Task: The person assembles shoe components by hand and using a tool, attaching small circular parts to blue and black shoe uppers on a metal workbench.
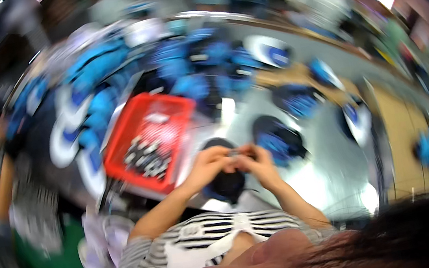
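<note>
Meeting above the near edge of the table (326,151): two bare hands, fingertips together. Left hand (211,164): fingers bent and closed, pinching at a small grey piece (233,153). Right hand (259,163): fingers likewise curled and closed on the same piece from the other side. Kind of piece: too small and blurred to tell.

Dark rounded item (226,186), one: directly beneath the hands, at the near edge of the table; whether the hands touch it cannot be told.

Red basket (184,103), one: just beside the left hand, tilted in view, its near corner close to the left forearm. Contents: small black and white pieces (147,160), heaped toward its near end.

Blue-and-dark item (279,142), one: on the table, just beyond the right hand and to its right. A second blue-and-dark item (297,101): farther toward the far edge.

White oval item with a blue patch (267,50), one: near the far edge. White-and-blue item (359,123), one: toward the right edge.

Blue items (98,60), many: piled toward the far left corner, blurred. White items with blue patches (63,140), several: left of the basket.

Brown board (402,124), one: beyond the right edge, a blue item (428,149) upon it.
</note>
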`<state>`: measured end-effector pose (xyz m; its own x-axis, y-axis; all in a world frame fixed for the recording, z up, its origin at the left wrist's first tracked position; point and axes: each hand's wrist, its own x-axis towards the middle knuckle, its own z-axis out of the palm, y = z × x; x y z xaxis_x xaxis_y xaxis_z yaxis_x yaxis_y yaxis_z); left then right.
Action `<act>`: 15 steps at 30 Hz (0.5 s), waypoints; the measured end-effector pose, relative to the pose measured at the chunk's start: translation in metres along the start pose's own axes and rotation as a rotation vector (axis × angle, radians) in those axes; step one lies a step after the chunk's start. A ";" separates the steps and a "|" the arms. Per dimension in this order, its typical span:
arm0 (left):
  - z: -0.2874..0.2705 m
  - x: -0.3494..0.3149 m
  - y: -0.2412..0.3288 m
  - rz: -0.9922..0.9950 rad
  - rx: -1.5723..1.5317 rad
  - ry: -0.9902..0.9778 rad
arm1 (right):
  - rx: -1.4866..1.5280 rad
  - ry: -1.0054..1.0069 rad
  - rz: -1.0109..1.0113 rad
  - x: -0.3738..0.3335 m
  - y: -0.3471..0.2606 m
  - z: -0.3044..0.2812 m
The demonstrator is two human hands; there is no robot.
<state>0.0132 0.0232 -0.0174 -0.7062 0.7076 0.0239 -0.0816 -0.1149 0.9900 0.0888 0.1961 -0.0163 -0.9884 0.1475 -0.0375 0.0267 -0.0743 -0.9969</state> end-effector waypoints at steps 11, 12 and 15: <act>0.013 -0.003 0.007 -0.026 -0.043 -0.088 | -0.014 -0.171 -0.103 0.004 -0.020 -0.014; 0.011 -0.004 0.004 0.014 -0.018 -0.094 | -0.001 -0.194 -0.120 0.004 -0.019 -0.012; 0.001 -0.012 -0.007 0.059 0.032 -0.068 | -0.114 -0.153 -0.096 0.010 -0.017 -0.001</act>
<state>0.0231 0.0165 -0.0245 -0.6597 0.7460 0.0908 -0.0179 -0.1363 0.9905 0.0786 0.2001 0.0007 -0.9981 -0.0040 0.0607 -0.0608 0.0458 -0.9971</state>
